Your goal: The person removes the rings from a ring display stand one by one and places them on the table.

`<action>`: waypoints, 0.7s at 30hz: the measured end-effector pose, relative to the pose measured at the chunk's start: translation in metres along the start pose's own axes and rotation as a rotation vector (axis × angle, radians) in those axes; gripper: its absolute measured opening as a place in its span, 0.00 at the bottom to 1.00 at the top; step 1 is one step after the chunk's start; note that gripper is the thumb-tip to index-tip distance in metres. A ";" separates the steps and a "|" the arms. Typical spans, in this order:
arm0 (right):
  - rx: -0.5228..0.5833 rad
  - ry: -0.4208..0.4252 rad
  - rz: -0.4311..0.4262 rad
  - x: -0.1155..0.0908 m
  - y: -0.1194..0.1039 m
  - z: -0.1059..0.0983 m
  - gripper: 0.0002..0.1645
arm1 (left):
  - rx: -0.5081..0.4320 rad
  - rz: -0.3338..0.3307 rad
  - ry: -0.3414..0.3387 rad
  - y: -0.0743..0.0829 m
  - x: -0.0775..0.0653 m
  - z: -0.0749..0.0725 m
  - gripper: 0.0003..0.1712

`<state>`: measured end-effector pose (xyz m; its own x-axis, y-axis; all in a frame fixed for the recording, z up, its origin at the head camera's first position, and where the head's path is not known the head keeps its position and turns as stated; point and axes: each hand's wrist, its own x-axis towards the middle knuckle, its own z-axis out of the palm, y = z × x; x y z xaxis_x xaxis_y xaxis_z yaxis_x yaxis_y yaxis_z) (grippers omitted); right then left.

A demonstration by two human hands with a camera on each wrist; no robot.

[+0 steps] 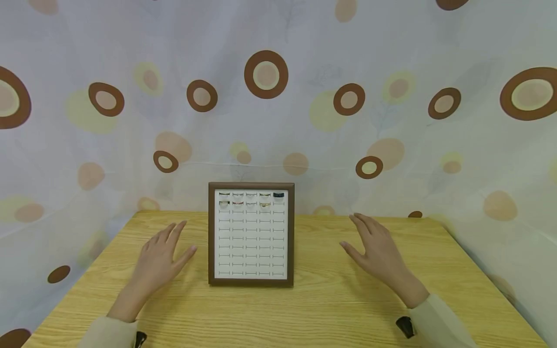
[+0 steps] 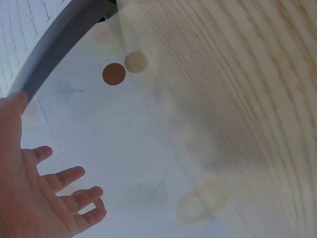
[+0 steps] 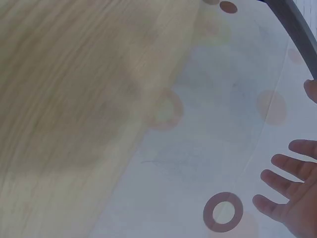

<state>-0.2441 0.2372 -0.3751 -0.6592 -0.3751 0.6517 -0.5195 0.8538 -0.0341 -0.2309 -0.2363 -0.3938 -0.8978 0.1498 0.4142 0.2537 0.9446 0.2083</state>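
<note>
A ring display board with a brown frame and white slotted face stands upright on the wooden table. Several rings sit in its top two rows, one of them a dark wide ring at the top right. To the left of the board is my left hand, fingers extended and thumb apart, holding nothing. On the right, farther from the board, my right hand is spread the same way, with nothing in it. Each wrist view catches an edge of the board's frame past the thumb.
The wooden table lies under both hands. Behind it and along its sides hangs a pale curtain with brown rings and dots. A small black object shows at the right sleeve's cuff, and another at the left.
</note>
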 end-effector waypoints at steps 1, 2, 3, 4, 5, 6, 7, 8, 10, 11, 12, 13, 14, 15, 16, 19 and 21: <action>0.003 0.006 -0.007 0.002 -0.001 0.000 0.39 | -0.010 0.007 0.006 0.001 0.001 0.000 0.40; 0.006 0.015 -0.014 0.004 -0.003 0.001 0.38 | -0.018 0.012 0.010 0.002 0.002 0.001 0.40; 0.010 0.024 -0.022 0.007 -0.004 0.001 0.38 | -0.027 0.018 0.014 0.003 0.003 0.001 0.40; 0.012 0.034 -0.032 0.009 -0.005 0.001 0.38 | -0.038 0.025 0.021 0.004 0.004 0.001 0.39; 0.014 0.044 -0.043 0.012 -0.006 0.002 0.37 | -0.049 0.034 0.026 0.005 0.005 0.001 0.39; 0.017 0.052 -0.053 0.015 -0.007 0.002 0.37 | -0.062 0.043 0.031 0.006 0.006 0.002 0.39; 0.018 0.060 -0.061 0.017 -0.009 0.002 0.37 | -0.076 0.052 0.033 0.007 0.007 0.001 0.39; 0.022 0.066 -0.071 0.020 -0.010 0.002 0.36 | -0.091 0.060 0.033 0.008 0.008 0.002 0.39; 0.022 0.074 -0.087 0.025 -0.012 0.003 0.35 | -0.123 0.075 0.029 0.009 0.010 0.001 0.39; 0.022 0.074 -0.093 0.027 -0.013 0.003 0.35 | -0.137 0.079 0.022 0.010 0.011 0.002 0.39; 0.022 0.074 -0.099 0.030 -0.015 0.003 0.35 | -0.151 0.079 0.012 0.011 0.011 0.002 0.39; 0.023 0.073 -0.105 0.032 -0.016 0.003 0.34 | -0.163 0.078 0.002 0.012 0.012 0.002 0.39; 0.024 0.072 -0.111 0.035 -0.018 0.003 0.34 | -0.172 0.077 -0.007 0.012 0.013 0.003 0.39; 0.021 0.072 -0.116 0.037 -0.020 0.003 0.34 | -0.178 0.073 -0.016 0.013 0.013 0.004 0.40; 0.022 0.072 -0.122 0.040 -0.022 0.002 0.34 | -0.183 0.072 -0.021 0.014 0.014 0.004 0.40; 0.026 0.069 -0.132 0.047 -0.028 0.001 0.33 | -0.213 0.070 -0.040 0.016 0.016 0.006 0.41; 0.028 0.071 -0.140 0.052 -0.032 0.002 0.33 | -0.246 0.071 -0.056 0.018 0.018 0.006 0.41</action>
<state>-0.2629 0.1902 -0.3417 -0.5395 -0.4625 0.7036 -0.6193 0.7841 0.0405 -0.2444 -0.2148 -0.3882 -0.8915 0.2352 0.3871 0.3901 0.8330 0.3923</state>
